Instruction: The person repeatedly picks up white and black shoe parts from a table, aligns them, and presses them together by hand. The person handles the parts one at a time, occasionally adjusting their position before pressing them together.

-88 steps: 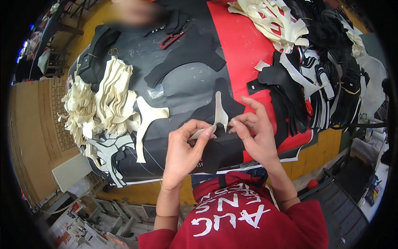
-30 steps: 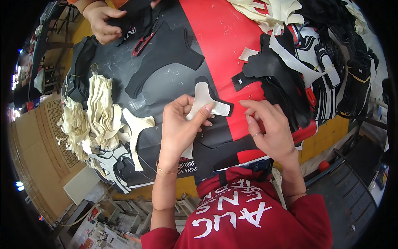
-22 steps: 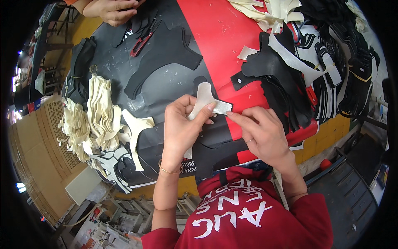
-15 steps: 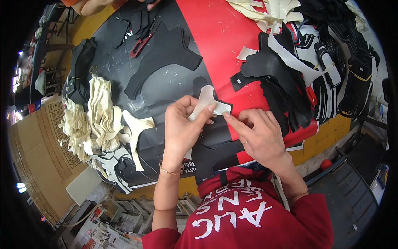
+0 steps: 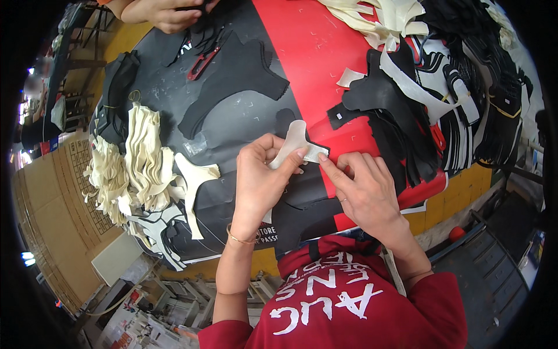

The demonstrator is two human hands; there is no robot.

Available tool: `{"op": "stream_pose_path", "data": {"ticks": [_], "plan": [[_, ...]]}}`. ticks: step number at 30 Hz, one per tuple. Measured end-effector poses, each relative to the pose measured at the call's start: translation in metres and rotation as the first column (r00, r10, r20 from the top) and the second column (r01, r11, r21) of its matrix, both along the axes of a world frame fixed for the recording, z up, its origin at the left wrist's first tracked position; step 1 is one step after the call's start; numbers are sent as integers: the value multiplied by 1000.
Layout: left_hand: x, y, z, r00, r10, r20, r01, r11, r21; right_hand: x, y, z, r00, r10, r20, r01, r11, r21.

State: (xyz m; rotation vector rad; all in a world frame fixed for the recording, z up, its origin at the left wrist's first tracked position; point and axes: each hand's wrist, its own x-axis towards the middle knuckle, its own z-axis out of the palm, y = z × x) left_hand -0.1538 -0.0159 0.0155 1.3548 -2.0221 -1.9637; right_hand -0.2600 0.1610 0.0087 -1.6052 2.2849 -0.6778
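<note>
Over the middle of the table, my left hand (image 5: 261, 166) pinches a Y-shaped cream lining piece (image 5: 294, 138) between thumb and fingers. A black layer shows along the piece's right edge, behind the cream one. My right hand (image 5: 363, 189) has its fingers closed on the short right-hand tip; its fingertips partly hide that corner. Below my hands lies a dark cut piece (image 5: 314, 216). Left of them, a loose cream Y-shaped piece (image 5: 195, 180) rests on the black table cover (image 5: 232, 125).
Bundled cream pieces (image 5: 145, 157) stand at the left, with white-and-black pieces (image 5: 157, 230) nearer me. Black cut pieces (image 5: 238, 78) and red-handled snips (image 5: 203, 63) lie farther off. Black and white stacks (image 5: 459, 110) crowd the right. A co-worker's hand (image 5: 168, 13) works at the far left.
The co-worker's hand has come farther into view at the far left. My two hands keep nearly the same hold on the cream piece; the whole view has shifted slightly.
</note>
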Motion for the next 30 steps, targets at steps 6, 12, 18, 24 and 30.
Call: {"op": "stream_pose_path", "data": {"ticks": [6,12,18,24,30], "plan": [[-1,2,0,1000,5,16,-4,998,-59,1,-3,4,999,14,-44,-12,999,52],[9,4,15,997,58,56,-45,978,-203,0,-6,9,999,25,-48,-21,996,84],[11,-4,11,988,137,66,-117,962,-245,-2,-5,12,999,32,-20,-29,995,97],[14,-5,3,986,146,80,-125,966,-227,-1,-5,11,999,27,-17,-25,995,96],[16,-4,2,988,135,78,-114,966,-231,-1,-5,10,999,34,-18,-32,995,98]]}}
